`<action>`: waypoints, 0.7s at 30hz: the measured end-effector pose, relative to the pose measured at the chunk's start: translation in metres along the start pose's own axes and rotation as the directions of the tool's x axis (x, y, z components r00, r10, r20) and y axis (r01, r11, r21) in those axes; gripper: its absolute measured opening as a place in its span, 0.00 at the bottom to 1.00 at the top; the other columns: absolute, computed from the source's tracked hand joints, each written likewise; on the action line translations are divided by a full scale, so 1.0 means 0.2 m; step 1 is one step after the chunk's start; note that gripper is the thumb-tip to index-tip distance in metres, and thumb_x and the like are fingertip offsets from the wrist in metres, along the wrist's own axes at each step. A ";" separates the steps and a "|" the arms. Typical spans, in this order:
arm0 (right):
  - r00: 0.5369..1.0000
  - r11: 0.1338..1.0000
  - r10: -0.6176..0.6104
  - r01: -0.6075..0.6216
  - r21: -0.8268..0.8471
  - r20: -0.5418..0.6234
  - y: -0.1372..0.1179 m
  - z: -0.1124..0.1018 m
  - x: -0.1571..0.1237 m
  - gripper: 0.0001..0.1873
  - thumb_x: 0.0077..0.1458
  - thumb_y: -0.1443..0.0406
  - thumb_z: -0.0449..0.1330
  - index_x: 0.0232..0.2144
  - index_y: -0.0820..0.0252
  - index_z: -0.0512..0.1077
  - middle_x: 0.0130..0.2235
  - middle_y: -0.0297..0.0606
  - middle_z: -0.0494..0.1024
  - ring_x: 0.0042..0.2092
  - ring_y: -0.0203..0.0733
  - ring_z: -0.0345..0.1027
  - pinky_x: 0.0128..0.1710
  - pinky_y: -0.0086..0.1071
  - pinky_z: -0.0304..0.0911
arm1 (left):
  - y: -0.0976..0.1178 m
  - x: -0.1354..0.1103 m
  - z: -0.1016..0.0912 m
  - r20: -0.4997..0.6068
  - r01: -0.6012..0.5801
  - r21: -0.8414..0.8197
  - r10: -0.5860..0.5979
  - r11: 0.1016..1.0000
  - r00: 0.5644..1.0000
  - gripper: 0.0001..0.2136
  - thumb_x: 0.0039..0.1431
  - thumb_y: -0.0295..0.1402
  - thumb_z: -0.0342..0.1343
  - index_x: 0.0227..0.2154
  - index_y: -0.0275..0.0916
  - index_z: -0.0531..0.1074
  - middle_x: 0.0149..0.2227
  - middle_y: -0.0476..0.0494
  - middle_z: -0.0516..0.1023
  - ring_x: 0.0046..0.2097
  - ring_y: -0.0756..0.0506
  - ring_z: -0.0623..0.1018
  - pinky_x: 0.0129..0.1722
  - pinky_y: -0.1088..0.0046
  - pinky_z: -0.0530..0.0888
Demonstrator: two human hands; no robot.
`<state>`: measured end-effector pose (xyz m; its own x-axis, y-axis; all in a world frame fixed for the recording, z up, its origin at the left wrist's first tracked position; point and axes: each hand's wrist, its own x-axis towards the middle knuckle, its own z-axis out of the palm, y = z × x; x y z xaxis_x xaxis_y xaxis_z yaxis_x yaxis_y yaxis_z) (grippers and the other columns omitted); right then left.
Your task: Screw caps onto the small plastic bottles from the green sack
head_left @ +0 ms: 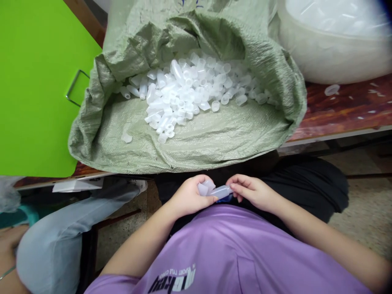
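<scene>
A glossy reddish-brown surface [324, 118] with a dark, streaky pattern and a pale front edge carries everything here. A wide-open green woven sack [199, 153] lies across its middle, covering the front edge there. To the sack's right stands a round, whitish translucent tub [337, 61], with a small translucent plastic ring [332, 90] just in front and tiny white scraps [371, 111] scattered nearby. At the left, a bright green panel [33, 90] with a metal handle [72, 84] covers the surface.
</scene>
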<state>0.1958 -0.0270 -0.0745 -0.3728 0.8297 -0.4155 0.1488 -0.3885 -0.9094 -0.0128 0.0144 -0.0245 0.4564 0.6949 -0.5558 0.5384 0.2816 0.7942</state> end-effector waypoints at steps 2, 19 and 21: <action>0.998 0.998 0.057 -0.057 0.033 -0.018 0.01 0.02 0.01 0.18 0.57 0.51 0.49 0.32 0.61 0.65 0.23 0.31 0.67 0.23 0.33 0.62 0.25 0.30 0.63 | -0.01 0.00 0.01 -0.019 0.009 0.011 -0.009 1.000 1.000 0.13 0.41 0.33 0.62 0.31 0.35 0.68 0.25 0.52 0.69 0.25 0.54 0.65 0.24 0.80 0.63; 0.704 0.428 -0.666 0.630 -0.648 0.246 0.02 -0.01 0.11 0.16 0.54 0.58 0.48 0.18 0.57 0.59 0.19 0.32 0.61 0.24 0.36 0.53 0.25 0.32 0.49 | 0.01 0.01 0.01 0.215 0.115 -0.042 -0.103 0.992 0.971 0.15 0.39 0.31 0.62 0.34 0.35 0.71 0.23 0.52 0.69 0.20 0.55 0.64 0.18 0.81 0.61; 0.810 0.574 -0.558 0.533 -0.622 0.179 0.03 0.01 0.11 0.18 0.54 0.58 0.47 0.16 0.57 0.56 0.18 0.31 0.57 0.23 0.35 0.51 0.25 0.31 0.48 | 0.00 0.01 0.03 0.164 0.117 0.005 -0.116 0.993 0.980 0.14 0.39 0.30 0.61 0.33 0.35 0.71 0.24 0.51 0.70 0.22 0.54 0.65 0.20 0.80 0.63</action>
<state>0.1857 -0.0113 -0.0884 -0.5494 0.8172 0.1742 0.4564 0.4681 -0.7567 -0.0076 0.0111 -0.0271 0.5005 0.5394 -0.6772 0.5919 0.3576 0.7223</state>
